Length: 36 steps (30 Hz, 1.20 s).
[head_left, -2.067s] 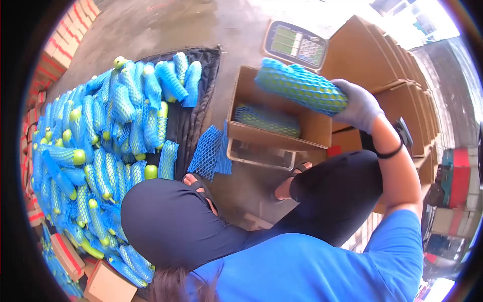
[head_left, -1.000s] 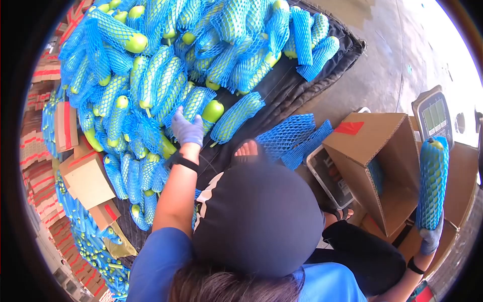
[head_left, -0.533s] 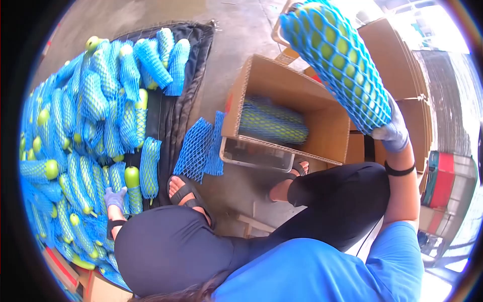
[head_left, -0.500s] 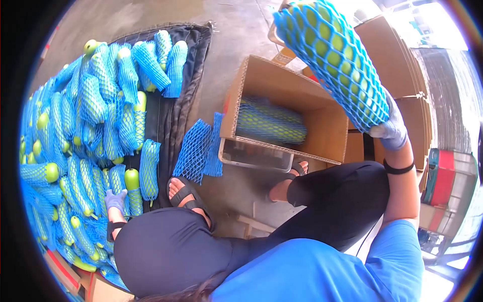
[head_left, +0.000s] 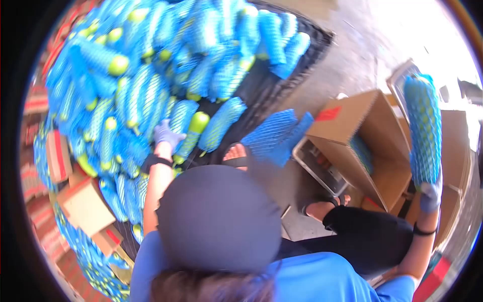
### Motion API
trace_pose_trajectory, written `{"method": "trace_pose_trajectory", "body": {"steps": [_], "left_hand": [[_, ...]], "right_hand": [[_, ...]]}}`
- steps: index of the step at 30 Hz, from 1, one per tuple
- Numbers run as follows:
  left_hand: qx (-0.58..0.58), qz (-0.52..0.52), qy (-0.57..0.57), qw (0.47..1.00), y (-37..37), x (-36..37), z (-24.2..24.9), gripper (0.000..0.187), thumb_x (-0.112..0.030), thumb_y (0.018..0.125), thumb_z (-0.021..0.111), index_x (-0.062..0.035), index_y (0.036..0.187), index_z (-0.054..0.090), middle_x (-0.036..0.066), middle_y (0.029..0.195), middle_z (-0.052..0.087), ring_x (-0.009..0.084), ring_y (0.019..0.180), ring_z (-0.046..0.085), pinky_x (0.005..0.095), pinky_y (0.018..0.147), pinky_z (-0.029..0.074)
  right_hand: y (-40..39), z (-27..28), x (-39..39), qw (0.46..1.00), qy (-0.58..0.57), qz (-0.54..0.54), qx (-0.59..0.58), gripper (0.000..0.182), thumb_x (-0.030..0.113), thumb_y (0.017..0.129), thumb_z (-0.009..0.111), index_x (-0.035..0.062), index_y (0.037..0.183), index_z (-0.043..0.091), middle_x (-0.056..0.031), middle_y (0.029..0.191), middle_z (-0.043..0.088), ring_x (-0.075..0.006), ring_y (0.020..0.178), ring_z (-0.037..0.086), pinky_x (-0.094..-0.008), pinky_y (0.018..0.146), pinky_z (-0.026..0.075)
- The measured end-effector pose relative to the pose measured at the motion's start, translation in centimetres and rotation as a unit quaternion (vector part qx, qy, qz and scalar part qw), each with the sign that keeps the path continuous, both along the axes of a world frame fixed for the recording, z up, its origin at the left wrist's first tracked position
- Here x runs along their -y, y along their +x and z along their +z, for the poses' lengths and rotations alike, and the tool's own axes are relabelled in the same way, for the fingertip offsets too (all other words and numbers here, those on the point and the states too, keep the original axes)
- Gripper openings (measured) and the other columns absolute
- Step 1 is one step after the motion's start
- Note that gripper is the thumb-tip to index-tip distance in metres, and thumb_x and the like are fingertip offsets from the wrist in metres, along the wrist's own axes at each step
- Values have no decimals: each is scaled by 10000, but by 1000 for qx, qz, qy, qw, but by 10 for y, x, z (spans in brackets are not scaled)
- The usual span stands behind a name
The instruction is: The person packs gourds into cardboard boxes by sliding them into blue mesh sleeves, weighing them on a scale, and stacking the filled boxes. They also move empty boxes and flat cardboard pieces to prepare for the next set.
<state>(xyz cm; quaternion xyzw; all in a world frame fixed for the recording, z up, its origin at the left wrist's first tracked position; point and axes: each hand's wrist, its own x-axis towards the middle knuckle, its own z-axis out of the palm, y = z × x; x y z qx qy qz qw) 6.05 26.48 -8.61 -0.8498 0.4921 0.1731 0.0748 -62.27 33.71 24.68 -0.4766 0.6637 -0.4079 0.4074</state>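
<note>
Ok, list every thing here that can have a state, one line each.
Right hand: gloved, gripping a netted fruit, raised.
Held fruit: sleeved in blue net, upright, above the box.
Left hand: gloved, resting on the pile.
Cardboard box: open, tipped, one netted fruit inside.
Fruit pile: mostly netted, heaped on a dark mat.
Spare nets: empty, flat on the floor.
</note>
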Motion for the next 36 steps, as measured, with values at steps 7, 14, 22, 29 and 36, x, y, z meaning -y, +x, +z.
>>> {"method": "trace_pose_trajectory", "body": {"steps": [7,14,22,29,36], "left_hand": [[-52,-8,-47,998,-6,-11,15,931,-299,582,912,-78,1370,467,222,1287,598,345,1196,584,405,1042,462],[-549,218,-53,805,40,-23,-15,717,-202,680,846,10,1302,561,83,1136,671,210,1037,647,357,940,512],[-819,166,-255,486,-29,-54,73,717,-267,735,743,-13,1365,516,94,1238,648,220,1125,636,357,999,501],[-685,-112,-297,656,-138,-28,134,761,-341,759,787,-40,1392,490,126,1374,543,223,1241,546,356,1050,432],[-470,-109,-412,773,-145,-25,75,559,-128,809,666,-36,1334,497,162,1255,590,327,1166,566,425,1029,441]], "right_hand": [[88,-27,15,971,135,131,148,1167,516,606,898,-12,1483,338,-145,1381,534,-273,1220,566,-399,1043,450],[271,-179,22,881,234,115,395,714,181,774,726,8,1406,442,-85,1187,615,-183,1012,603,-314,871,481],[319,-340,68,940,268,64,199,711,236,844,738,24,1423,384,-121,1203,595,-222,1071,594,-340,898,492],[369,-169,76,884,-1,206,421,935,236,735,835,37,1497,332,-129,1332,560,-244,1211,546,-362,1011,448],[241,-39,45,965,49,139,218,785,319,759,763,10,1390,411,-148,1169,580,-293,974,641,-431,771,579]]}}
